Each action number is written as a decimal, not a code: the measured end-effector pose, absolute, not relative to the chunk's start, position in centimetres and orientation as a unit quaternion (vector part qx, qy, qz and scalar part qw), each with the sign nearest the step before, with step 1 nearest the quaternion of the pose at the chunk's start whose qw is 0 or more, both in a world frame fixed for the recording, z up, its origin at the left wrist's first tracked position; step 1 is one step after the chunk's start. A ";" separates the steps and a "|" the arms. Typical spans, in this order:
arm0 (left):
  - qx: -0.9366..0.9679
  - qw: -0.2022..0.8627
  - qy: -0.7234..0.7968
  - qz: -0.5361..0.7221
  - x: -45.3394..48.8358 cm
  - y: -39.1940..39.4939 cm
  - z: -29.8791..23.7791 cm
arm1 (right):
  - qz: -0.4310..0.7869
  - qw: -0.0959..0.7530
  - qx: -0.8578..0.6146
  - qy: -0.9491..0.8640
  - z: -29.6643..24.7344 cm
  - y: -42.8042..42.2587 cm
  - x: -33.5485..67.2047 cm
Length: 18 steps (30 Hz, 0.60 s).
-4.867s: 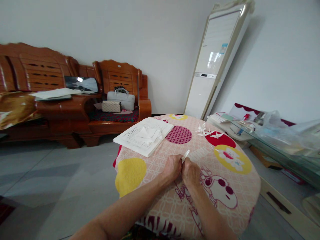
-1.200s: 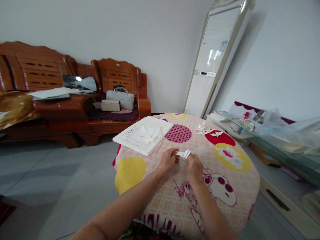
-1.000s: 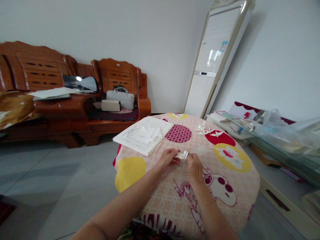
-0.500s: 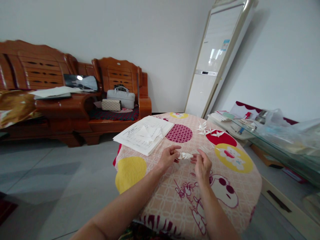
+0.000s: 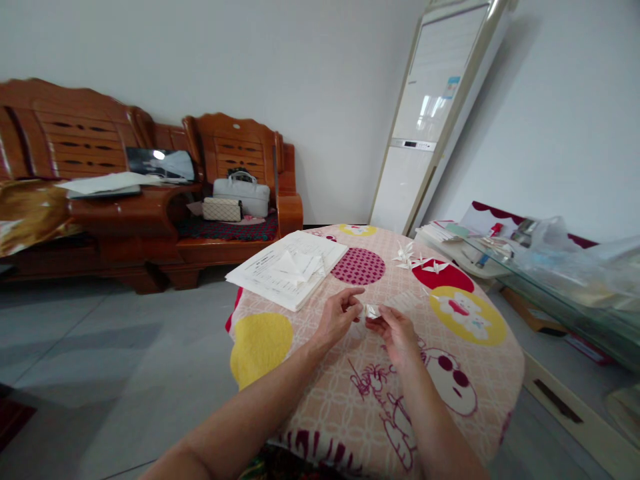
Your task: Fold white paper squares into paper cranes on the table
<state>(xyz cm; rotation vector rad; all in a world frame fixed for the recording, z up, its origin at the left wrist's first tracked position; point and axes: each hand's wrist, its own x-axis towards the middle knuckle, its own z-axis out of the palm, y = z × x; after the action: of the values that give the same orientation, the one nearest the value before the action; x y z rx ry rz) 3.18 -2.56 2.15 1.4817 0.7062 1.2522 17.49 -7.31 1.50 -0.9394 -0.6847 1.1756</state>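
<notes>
Two hands: both reach out over the cloth-covered table (image 5: 320,400), close together, a small folded paper (image 5: 373,311) between them

Right hand (image 5: 399,333): from where I stand, thumb and fingers look closed on the paper's right side, in what I take for a light pinch

Left hand (image 5: 340,317): index finger stretched out, the others curled in by the paper's left end; whether they pinch it or only brush it I cannot tell

Folded paper: white, compact and creased, at the fingertips toward the middle of the table; its finer shape is too small to read from here

Paper birds (image 5: 404,255): a few white ones lying in a group on the table's far right part, the rightmost over a red circle (image 5: 453,278), well apart from the hands

Printed sheets (image 5: 263,275): a stack at the table's far left, loose white pieces (image 5: 299,268) lying on top

Fold under the fingers: by how compact the paper is, I would call this shaping the small details, past the big first folds

Left fingertips: the next move seems to call for a sure hold on that free end, the right pinch steady and gentle, lest the thin folds crumple
</notes>
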 end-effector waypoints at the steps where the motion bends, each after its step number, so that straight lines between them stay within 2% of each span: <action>1: 0.618 0.513 0.292 0.519 3.2 -2.6 2.2 | 0.518 0.680 -0.416 -0.310 1.4 -7.3 17.5; 7: 0.608 0.531 0.319 0.497 3.1 -2.7 2.3 | 0.443 0.703 -0.445 -0.333 1.3 -7.2 17.6; 18: 0.604 0.560 0.334 0.457 3.0 -2.4 1.8 | 0.372 0.684 -0.487 -0.396 1.4 -7.4 17.4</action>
<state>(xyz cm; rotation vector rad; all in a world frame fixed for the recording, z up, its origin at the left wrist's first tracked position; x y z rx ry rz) 2.98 -2.45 1.81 1.4240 0.7881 1.0781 17.44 -7.38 1.36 -1.0922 -0.8884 0.8335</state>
